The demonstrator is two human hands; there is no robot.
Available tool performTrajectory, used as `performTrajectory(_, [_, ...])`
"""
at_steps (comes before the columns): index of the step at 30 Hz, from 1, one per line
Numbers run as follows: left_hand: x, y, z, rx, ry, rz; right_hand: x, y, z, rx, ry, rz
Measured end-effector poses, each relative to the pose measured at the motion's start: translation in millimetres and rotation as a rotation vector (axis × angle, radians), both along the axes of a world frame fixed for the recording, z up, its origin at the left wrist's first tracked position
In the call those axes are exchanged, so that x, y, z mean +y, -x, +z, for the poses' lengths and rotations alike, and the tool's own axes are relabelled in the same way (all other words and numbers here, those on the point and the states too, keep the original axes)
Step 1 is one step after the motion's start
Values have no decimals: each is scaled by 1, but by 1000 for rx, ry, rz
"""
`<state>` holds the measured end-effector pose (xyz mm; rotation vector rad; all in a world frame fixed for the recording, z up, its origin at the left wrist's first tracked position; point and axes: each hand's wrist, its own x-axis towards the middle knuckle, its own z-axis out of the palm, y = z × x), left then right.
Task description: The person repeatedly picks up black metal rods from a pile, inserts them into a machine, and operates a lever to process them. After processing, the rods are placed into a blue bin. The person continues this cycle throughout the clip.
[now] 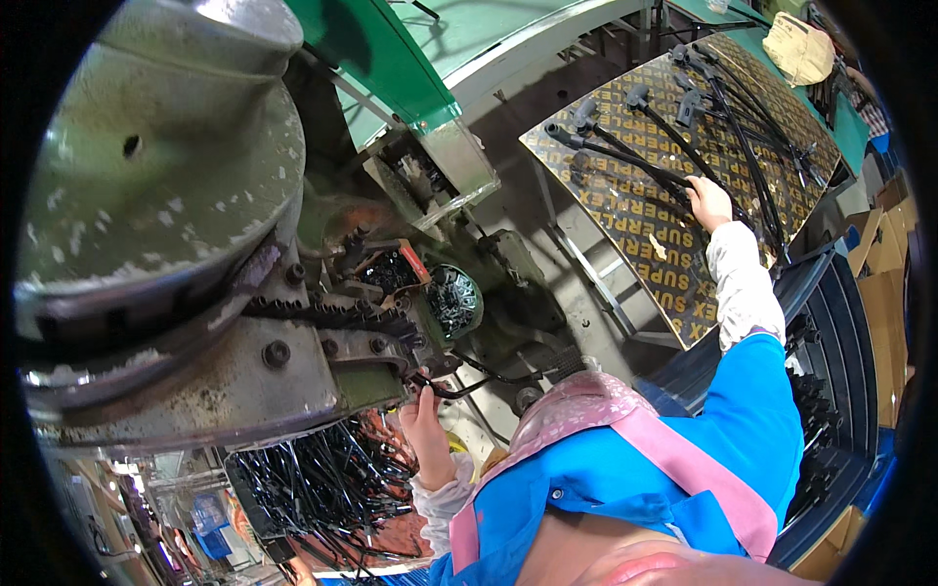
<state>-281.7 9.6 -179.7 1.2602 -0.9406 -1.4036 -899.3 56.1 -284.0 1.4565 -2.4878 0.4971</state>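
While the left fingers (427,398) pinch a black cable (461,395) at the machine (176,176), the right fingers (696,189) touch other cables (674,135) on the desk (689,303), grip indeterminate; probably light, flexible, best held near an end.

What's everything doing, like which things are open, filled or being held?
Left hand: fingers closed on a short black cable.
Short black cable: held, bent in a curve.
Right hand: at the table's cables; grip unclear.
Table's cables: lying loosely.
Round bowl: open, filled with small shiny pieces.
Cable heap: tangled.
Cardboard box: open.
Big machine: paint chipped; can't tell whether it's running.
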Motion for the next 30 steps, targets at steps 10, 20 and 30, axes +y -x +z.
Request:
performTrajectory(10, [-3,1,-1,-2,99,-46,25,-108,94,5,338,190])
performTrajectory(20, [24,-29,14,-181,117,-251,115,-227,130,-23,355,460])
performTrajectory(30, [41,-46,20,241,-133,-391,82,-392,134,-85,332,824])
